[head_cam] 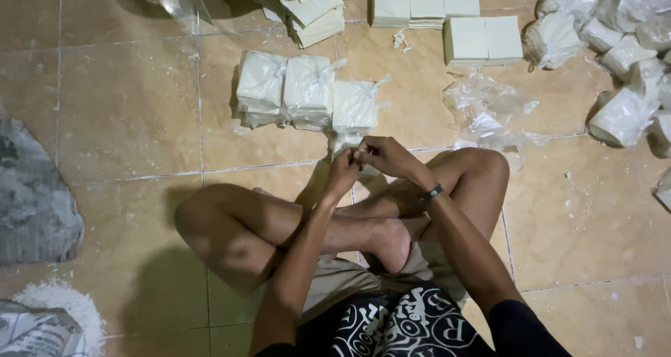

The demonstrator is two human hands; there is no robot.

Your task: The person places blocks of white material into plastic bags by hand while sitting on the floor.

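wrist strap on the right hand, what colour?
Black, a narrow wristband just behind the right hand; head view.

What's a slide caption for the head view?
Seated cross-legged on a tiled floor, left hand and right hand tie a small bag beside three bagged stacks.

Just beyond the fingertips: three white square packets in tied clear bags, side by side. Farther out, bare white blocks and crumpled clear wrap. Well right of the fingers, a heap of bagged white packets.
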